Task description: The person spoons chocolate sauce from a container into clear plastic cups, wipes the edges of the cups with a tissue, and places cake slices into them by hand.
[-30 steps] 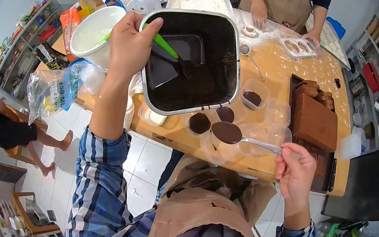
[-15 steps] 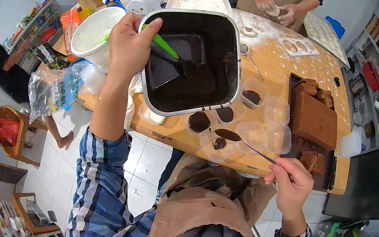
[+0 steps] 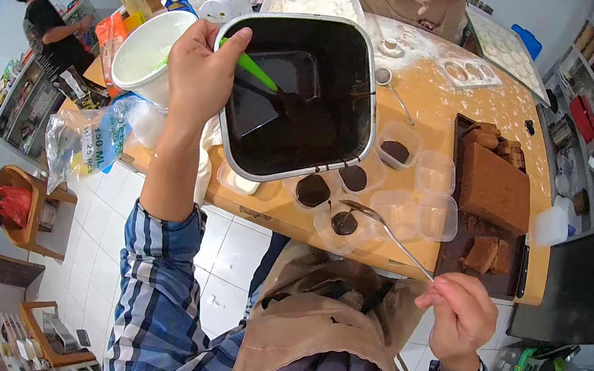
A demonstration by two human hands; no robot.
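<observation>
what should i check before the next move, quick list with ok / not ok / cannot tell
1. Left grip secure on the pan: ok, it holds the rim along with the green-handled spatula.
2. Right grip on the spoon: ok, it holds the handle end.
3. Spoon emptied: cannot tell, its bowl is tilted.
4. Nearest cup has dark mixture in it: ok.
5. All the clear cups have mixture: not ok, the three at right show none.
</observation>
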